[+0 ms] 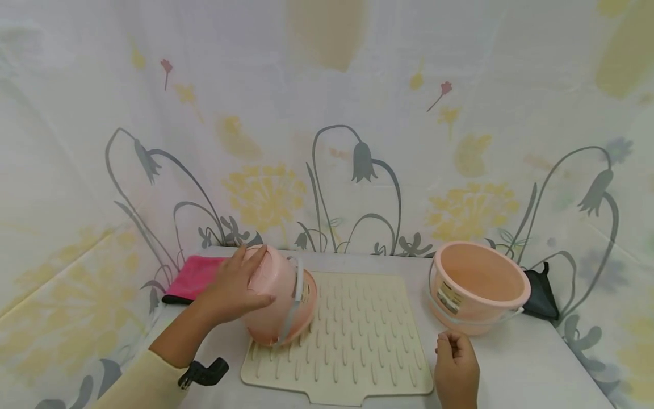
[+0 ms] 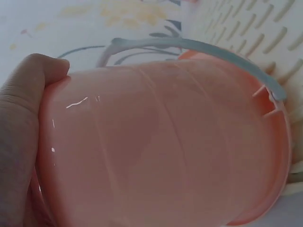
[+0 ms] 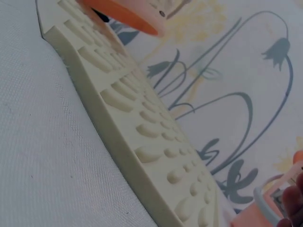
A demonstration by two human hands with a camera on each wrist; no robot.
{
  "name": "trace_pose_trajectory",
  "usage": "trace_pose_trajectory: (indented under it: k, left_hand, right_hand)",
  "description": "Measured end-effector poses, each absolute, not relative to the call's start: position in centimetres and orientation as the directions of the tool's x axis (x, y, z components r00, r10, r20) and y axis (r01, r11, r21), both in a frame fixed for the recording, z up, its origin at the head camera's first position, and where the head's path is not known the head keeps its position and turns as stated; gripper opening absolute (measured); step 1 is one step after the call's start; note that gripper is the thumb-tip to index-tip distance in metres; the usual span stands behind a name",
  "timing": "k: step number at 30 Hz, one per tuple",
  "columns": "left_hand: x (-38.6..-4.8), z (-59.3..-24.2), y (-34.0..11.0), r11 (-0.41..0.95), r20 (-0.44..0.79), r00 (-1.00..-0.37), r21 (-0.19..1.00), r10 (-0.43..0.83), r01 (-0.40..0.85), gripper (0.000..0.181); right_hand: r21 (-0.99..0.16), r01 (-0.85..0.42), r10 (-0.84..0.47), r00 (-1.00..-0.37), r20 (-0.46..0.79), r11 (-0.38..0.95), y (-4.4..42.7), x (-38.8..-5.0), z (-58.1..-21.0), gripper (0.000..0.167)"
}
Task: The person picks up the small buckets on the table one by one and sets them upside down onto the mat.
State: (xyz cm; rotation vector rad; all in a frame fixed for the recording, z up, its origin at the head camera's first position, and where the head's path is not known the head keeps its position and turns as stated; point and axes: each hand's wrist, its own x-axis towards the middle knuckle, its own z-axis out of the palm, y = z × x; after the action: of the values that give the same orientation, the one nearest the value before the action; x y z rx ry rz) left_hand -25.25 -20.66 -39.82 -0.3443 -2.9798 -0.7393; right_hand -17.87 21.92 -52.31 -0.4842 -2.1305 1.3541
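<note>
In the head view my left hand [image 1: 237,284] grips a small peach plastic bucket [image 1: 268,295] by its base end. That bucket is tipped over, its rim down by the left part of a cream ridged mat [image 1: 357,341] and its grey handle hanging across the side. In the left wrist view, the thumb lies over the bucket's [image 2: 156,137] base edge. The inside of this bucket is hidden. My right hand [image 1: 457,369] is loosely curled near the mat's front right corner, holding nothing visible. Just beyond it a second peach bucket [image 1: 480,272] stands upright, mouth up.
A pink cloth [image 1: 196,275] with a dark edge lies at the back left, behind the left forearm. A black pouch-like item [image 1: 540,292] sits right of the upright bucket. A flower-printed curtain [image 1: 337,113] hangs behind the white table [image 1: 541,363].
</note>
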Motion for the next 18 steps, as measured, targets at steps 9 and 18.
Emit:
trace_pose_trajectory:
  k: [9,18]
  left_hand:
    - [-26.1,-39.6,-18.7,0.866,0.072,-0.968,0.435,0.239,0.246,0.101]
    - [-26.6,-40.2,-17.4,0.895,0.057,-0.97,0.374,0.238,0.242,0.096]
  right_hand:
    - [-0.913,0.019,0.574,-0.783,0.24,0.408,22.0,-17.8,-52.1,0.017]
    - [-0.904,0.067,0.565,-0.8,0.204,0.421,22.0,-18.0,-52.2,0.02]
